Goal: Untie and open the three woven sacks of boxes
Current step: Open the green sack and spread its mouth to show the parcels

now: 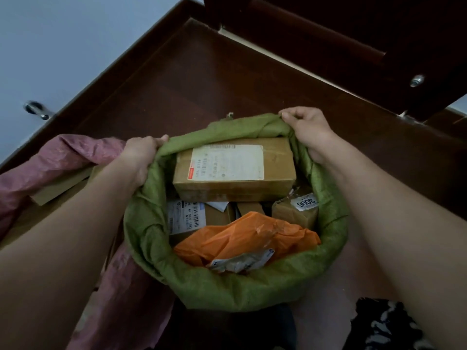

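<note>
Green woven sack [252, 291] stands between both forearms, mouth rolled down and open over the cardboard boxes [235, 170]. Left hand [140, 154] grasps the rim's left edge; right hand [305, 127] grasps the far right edge, opposite across the mouth. Pink sack [50, 160] lies left, nearer the left hand.

green sack [235, 286]: matt woven | box [235, 183]: cardboard | door [202, 79]: glossy wood

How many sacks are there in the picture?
2. The green sack sits in the middle, held open by the left hand and right hand. The pink sack lies to its left. A third may be out of view.
</note>
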`<state>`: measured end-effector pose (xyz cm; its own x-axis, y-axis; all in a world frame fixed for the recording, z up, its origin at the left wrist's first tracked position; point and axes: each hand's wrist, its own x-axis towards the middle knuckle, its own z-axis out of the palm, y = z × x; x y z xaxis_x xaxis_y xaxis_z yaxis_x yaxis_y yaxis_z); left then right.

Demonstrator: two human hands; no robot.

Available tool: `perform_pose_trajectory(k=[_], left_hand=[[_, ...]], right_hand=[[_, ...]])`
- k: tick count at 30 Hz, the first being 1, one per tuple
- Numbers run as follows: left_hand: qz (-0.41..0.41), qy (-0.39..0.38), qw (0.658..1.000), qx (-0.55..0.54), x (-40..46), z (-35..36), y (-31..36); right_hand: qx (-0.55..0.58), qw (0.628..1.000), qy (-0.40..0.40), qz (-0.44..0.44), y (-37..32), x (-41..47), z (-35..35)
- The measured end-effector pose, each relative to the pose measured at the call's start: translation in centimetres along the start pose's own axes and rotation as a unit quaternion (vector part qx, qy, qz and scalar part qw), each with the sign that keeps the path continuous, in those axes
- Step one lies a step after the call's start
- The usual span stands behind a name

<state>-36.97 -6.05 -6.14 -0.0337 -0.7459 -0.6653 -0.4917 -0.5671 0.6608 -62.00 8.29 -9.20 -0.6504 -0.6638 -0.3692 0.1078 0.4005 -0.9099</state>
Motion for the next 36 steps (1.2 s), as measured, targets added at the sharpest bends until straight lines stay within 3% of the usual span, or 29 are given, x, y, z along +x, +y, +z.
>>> perform_pose_trajectory(k=[2, 5, 6, 8, 10, 13, 16, 20, 22, 24, 26, 28, 31, 34, 36], left_hand=[[-0.075, -0.066, 0.995, 0.003, -0.2, -0.4, 0.3], [-0.087, -0.077, 0.990, 0.076, 0.2, -0.2, 0.1], [-0.058, -0.043, 0.992, 0.100, 0.3, -0.1, -0.2], [0.084, 0.067, 0.980, 0.166, 0.2, 0.1, -0.8], [0.231, 0.125, 0.928, 0.265, -0.7, -0.2, -1.6], [0.335, 0.135, 0.864, 0.350, -3.2, -1.1, -3.9], [0.308, 0.187, 0.829, 0.427, -6.9, -1.5, -7.2], [0.254, 0.207, 0.843, 0.426, -12.8, -1.2, -11.4], [0.243, 0.207, 0.861, 0.397, -14.6, -0.9, -12.8], [0.220, 0.197, 0.902, 0.316, -15.8, -0.5, -13.7], [0.158, 0.192, 0.953, 0.174, -15.6, -0.2, -14.6], [0.055, 0.193, 0.978, -0.047, -15.2, -0.1, -14.9], [-0.067, 0.141, 0.952, -0.262, -14.7, -0.9, -15.6], [-0.124, 0.095, 0.931, -0.330, -13.6, -1.4, -16.5], [-0.134, 0.052, 0.945, -0.293, -12.9, -1.8, -16.7]], right_hand=[[0.034, 0.998, 0.008, 0.047, 0.3, 0.6, 0.0], [-0.003, 0.996, 0.049, 0.079, 1.4, 1.1, -0.8], [-0.044, 0.994, 0.077, 0.070, 1.8, 1.1, -1.3], [-0.155, 0.980, 0.121, 0.018, 2.5, 0.5, -2.2], [-0.227, 0.964, 0.134, -0.033, 3.1, -0.4, -3.0], [-0.263, 0.955, 0.127, -0.053, 4.0, -2.0, -3.9], [-0.306, 0.940, 0.145, -0.039, 4.9, -4.7, -4.3], [-0.351, 0.921, 0.168, 0.030, 5.8, -10.2, -3.9], [-0.362, 0.909, 0.192, 0.083, 5.8, -12.9, -3.4], [-0.353, 0.899, 0.225, 0.128, 5.7, -15.0, -2.9], [-0.312, 0.904, 0.251, 0.147, 5.3, -16.3, -2.7], [-0.234, 0.917, 0.272, 0.173, 4.9, -16.4, -2.9], [-0.035, 0.923, 0.296, 0.244, 5.1, -15.6, -3.4], [0.187, 0.886, 0.253, 0.342, 6.5, -14.7, -2.9], [0.224, 0.885, 0.193, 0.360, 7.2, -14.8, -2.6]])
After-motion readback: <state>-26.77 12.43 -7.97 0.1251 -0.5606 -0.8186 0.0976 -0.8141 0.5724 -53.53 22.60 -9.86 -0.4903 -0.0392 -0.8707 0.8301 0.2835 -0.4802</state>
